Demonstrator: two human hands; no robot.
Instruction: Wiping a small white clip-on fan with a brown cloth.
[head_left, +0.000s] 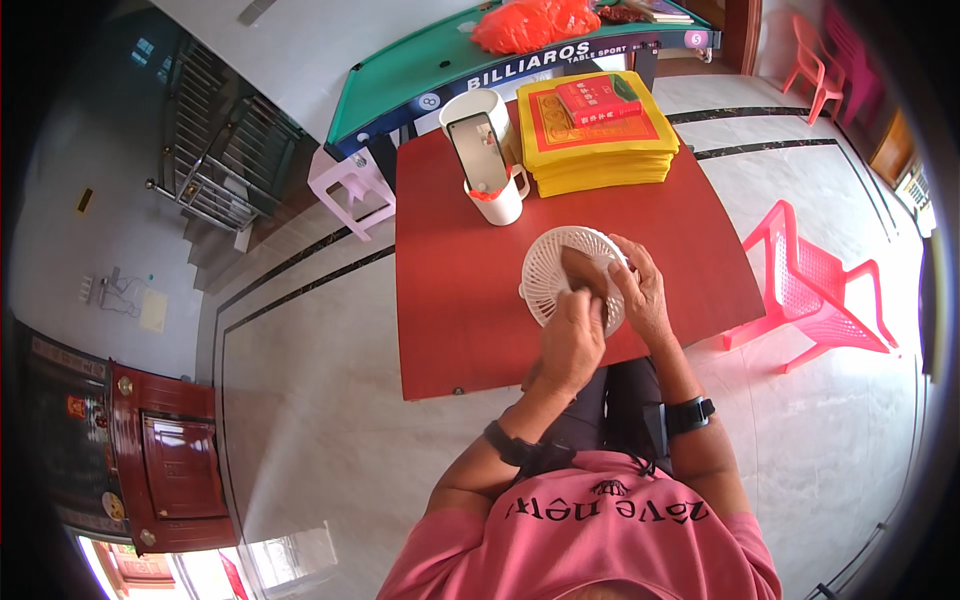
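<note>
A round white slatted plastic fan grille (541, 279) is held up at a tilt over the red table (465, 300). My right hand (643, 289) grips its right rim, thumb toward the inside. Bunched in my left hand (574, 330) is a brown cloth (581, 266), pressed against the face of the grille. The cloth and fingers cover the grille's centre and lower right. Part of the cloth looks blurred. Just beyond the grille stands a white mug (504, 208) with a phone (478, 152) propped upright in it.
Behind the mug is a white cylindrical container (474, 105). A yellow paper stack (604, 169) bears a red box (598, 101). A billiard table (420, 64) with a red plastic bag (532, 26) is beyond. A pink chair (810, 281) stands right, a pale stool (349, 184) left.
</note>
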